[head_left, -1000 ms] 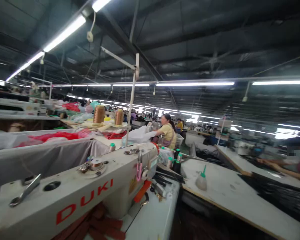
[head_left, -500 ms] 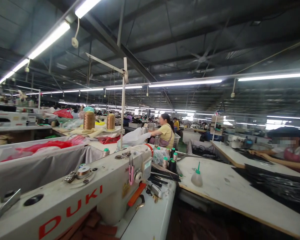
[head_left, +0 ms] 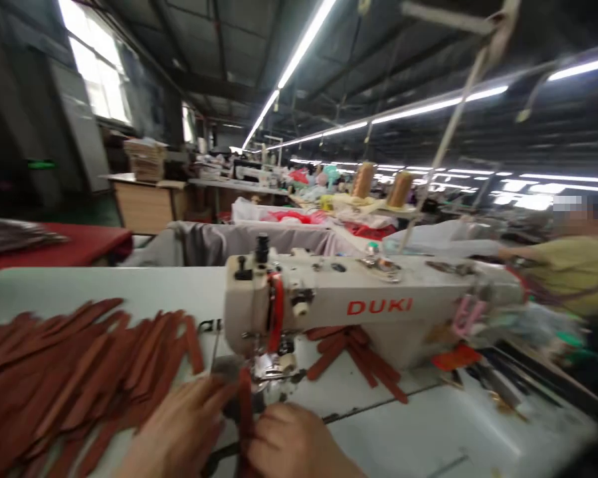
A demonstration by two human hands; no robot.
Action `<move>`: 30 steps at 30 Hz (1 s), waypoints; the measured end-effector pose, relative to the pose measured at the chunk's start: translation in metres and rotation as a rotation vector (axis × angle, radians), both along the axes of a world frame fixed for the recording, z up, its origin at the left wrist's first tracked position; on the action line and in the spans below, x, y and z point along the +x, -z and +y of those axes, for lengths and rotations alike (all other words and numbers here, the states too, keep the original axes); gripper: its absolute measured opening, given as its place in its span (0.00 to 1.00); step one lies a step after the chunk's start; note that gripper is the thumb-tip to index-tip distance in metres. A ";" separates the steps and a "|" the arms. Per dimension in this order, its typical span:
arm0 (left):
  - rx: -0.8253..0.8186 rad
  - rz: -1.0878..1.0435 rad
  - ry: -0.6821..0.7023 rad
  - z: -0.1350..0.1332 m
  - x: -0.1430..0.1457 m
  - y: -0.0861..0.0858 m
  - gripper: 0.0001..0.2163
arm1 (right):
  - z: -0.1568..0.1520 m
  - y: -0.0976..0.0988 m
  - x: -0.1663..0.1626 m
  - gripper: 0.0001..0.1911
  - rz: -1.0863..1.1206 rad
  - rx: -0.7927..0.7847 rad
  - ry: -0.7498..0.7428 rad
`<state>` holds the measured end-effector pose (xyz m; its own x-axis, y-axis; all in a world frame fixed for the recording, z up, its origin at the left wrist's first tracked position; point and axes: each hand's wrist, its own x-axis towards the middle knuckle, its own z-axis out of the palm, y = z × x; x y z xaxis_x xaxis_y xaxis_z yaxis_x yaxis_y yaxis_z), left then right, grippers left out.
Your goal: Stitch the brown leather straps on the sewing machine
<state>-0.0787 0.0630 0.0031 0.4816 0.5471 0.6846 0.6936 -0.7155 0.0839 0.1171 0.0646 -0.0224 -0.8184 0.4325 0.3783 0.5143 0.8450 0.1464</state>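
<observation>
Since half a second ago the view has swung left and down, bringing in the left hand (head_left: 184, 425) and right hand (head_left: 296, 441). Between them lies a brown strip (head_left: 246, 401), its long axis running away from the person, far end pointing to the needle area. Right fingers curl against it, left ones half bent alongside; blur hides whether either grips. Left of the hands, a strip heap (head_left: 90, 365) covers the tabletop (head_left: 393, 438), mostly slanting away rightward. Just beyond the hands stands the sewing machine (head_left: 329, 299); farther, thread cones (head_left: 363, 180).
</observation>
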 end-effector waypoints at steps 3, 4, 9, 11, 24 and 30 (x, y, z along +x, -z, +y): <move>-0.037 0.177 0.022 -0.015 -0.011 0.011 0.27 | 0.001 0.004 0.003 0.16 0.273 -0.025 -0.013; -0.051 0.210 0.027 -0.015 -0.010 0.014 0.28 | 0.000 0.003 0.005 0.20 0.324 -0.051 -0.019; -0.043 0.217 0.067 -0.006 0.005 0.015 0.24 | -0.002 0.000 0.005 0.24 0.407 -0.078 -0.006; -0.060 0.190 0.093 -0.002 0.009 0.011 0.24 | 0.000 0.001 0.003 0.24 0.419 -0.065 0.005; -0.082 0.031 0.106 0.009 0.014 0.011 0.22 | 0.010 0.011 0.002 0.20 0.452 -0.005 -0.002; -0.069 0.040 0.075 0.008 0.014 0.009 0.21 | 0.014 0.019 0.000 0.16 0.498 0.032 -0.014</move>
<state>-0.0642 0.0708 -0.0063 0.5491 0.5538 0.6259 0.6420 -0.7590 0.1083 0.1168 0.0785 -0.0415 -0.5402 0.4045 0.7380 0.5173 0.8513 -0.0879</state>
